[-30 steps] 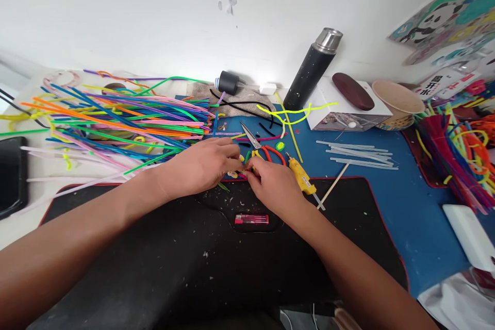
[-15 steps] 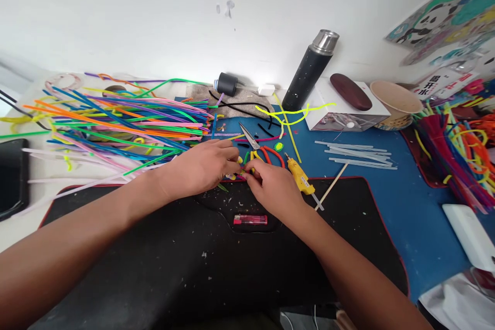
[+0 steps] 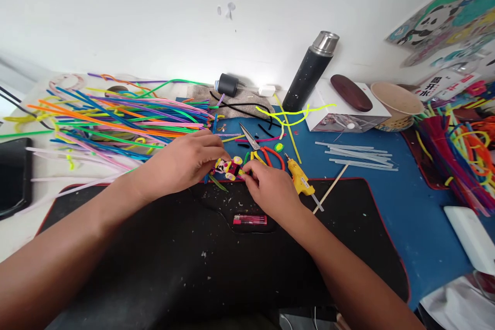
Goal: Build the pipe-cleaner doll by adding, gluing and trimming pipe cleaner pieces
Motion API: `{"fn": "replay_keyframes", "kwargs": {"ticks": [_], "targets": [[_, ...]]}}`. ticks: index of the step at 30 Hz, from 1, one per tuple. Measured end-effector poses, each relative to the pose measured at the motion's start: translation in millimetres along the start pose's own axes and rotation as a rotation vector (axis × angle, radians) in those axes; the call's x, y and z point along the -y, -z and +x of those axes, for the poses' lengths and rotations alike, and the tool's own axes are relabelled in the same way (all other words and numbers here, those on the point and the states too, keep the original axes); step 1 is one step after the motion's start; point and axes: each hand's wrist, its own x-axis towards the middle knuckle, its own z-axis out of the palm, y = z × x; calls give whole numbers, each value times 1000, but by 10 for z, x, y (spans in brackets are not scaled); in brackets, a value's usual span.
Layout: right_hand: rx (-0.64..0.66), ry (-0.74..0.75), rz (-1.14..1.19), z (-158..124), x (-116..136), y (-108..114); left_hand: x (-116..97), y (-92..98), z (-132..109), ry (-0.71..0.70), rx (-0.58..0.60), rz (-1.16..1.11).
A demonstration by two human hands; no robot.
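Note:
Between my hands is a small pipe-cleaner figure [image 3: 232, 169] in pink, yellow, black and white. My left hand [image 3: 188, 160] curls its fingers round the figure's left end, partly hiding it. At the other end, my right hand [image 3: 268, 183] pinches a small yellow-green piece between thumb and forefinger. Scissors [image 3: 253, 139] with orange handles lie just beyond my right hand, blades pointing away. A yellow glue gun [image 3: 299, 175] rests to the right of that hand. Below the figure, a red lighter [image 3: 250, 219] lies on the black mat [image 3: 154, 258].
A heap of coloured pipe cleaners [image 3: 127, 118] covers the left side. At the back stand a black thermos [image 3: 311, 72] and a white box [image 3: 344, 113]. Clear glue sticks [image 3: 358, 154] and a thin wooden stick [image 3: 330, 189] lie on the right, with a phone [image 3: 13, 178] far left.
My left hand has moved left, and the figure now shows between my hands, where it was mostly covered. My right hand has stayed nearly in place.

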Motion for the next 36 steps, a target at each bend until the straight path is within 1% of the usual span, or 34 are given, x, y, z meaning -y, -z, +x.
{"fn": "replay_keyframes", "kwargs": {"ticks": [2, 6, 11, 15, 20, 24, 31, 36], "targets": [[1, -3, 3, 1, 1, 0, -25, 16, -76, 22, -30, -17], [0, -9, 13, 0, 0, -8, -104, -10, -247, 57, -108, -53], [1, -20, 12, 0, -2, -17, -235, -46, -453, 110, -122, -126], [1, -22, -13, 5, 7, -11, -341, -83, -556, 127, -123, -156], [5, -41, -35, -1, 22, -8, -430, -144, -609, 107, -107, -170], [-1, -29, -45, -18, 37, -16, -468, -204, -627, 95, -95, -182], [3, -33, -70, -20, 62, -4, -492, -305, -658, 74, -92, -205], [-34, -34, -94, -23, 53, -14, -486, -342, -674, 78, -98, -209]]}}
